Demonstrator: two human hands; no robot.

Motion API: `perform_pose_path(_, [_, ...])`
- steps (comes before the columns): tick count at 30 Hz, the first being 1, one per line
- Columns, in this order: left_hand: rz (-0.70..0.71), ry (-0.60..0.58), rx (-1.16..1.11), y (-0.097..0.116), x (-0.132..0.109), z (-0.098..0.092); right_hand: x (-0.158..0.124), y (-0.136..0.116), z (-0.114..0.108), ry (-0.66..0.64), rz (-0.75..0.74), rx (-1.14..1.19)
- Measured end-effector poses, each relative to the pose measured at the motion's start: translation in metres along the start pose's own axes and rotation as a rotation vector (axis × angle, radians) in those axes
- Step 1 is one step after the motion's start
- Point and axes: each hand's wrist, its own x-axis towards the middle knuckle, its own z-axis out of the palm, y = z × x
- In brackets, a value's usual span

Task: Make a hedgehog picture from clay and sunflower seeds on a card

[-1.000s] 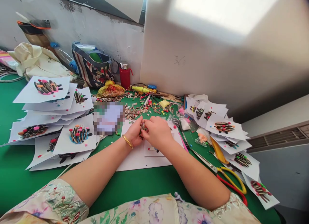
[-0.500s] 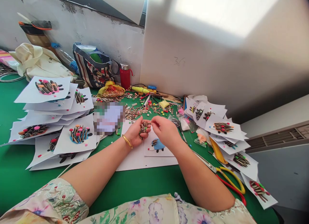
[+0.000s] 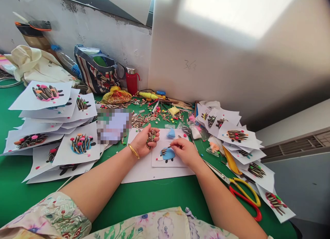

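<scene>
My left hand (image 3: 144, 141), a gold bangle on its wrist, is cupped palm-up around a small heap of striped sunflower seeds (image 3: 151, 136). My right hand (image 3: 183, 150) pinches one seed and presses it onto a blue clay hedgehog shape (image 3: 167, 153) on a small white card (image 3: 157, 159). The card lies on a larger white sheet (image 3: 144, 170) on the green table (image 3: 154, 194). A lump of blue clay (image 3: 171, 133) sits just behind the card.
Finished seed pictures on white cards are stacked at left (image 3: 79, 148) and right (image 3: 238, 136). Yellow-and-red scissors (image 3: 242, 194) lie at right. Loose seeds and beads (image 3: 146, 118), a yellow bag (image 3: 116, 96), a red flask (image 3: 132, 80) and a striped bag (image 3: 99, 72) stand by the wall.
My right hand left the seeds in my left palm, carrying one seed down and right onto the blue shape. My left hand stayed cupped, shifting slightly.
</scene>
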Motion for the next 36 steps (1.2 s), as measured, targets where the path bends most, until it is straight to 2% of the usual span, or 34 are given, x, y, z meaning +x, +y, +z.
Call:
perform_pose_path(3, [-0.006, -0.009, -0.001, 0.000, 0.000, 0.000, 0.002, -0.002, 0.005, 0.010, -0.067, -0.062])
perform_pose_path(7, [-0.007, -0.010, -0.003, 0.000, 0.001, -0.001, 0.002, -0.004, 0.009, -0.027, -0.068, -0.121])
perform_pose_path(23, [-0.001, 0.040, 0.015, 0.000, -0.001, 0.003, 0.004, -0.012, 0.006, -0.132, -0.170, -0.308])
perform_pose_path(36, [0.001, 0.021, 0.016, 0.000, -0.001, 0.002, 0.006, -0.016, 0.006, -0.161, -0.217, -0.407])
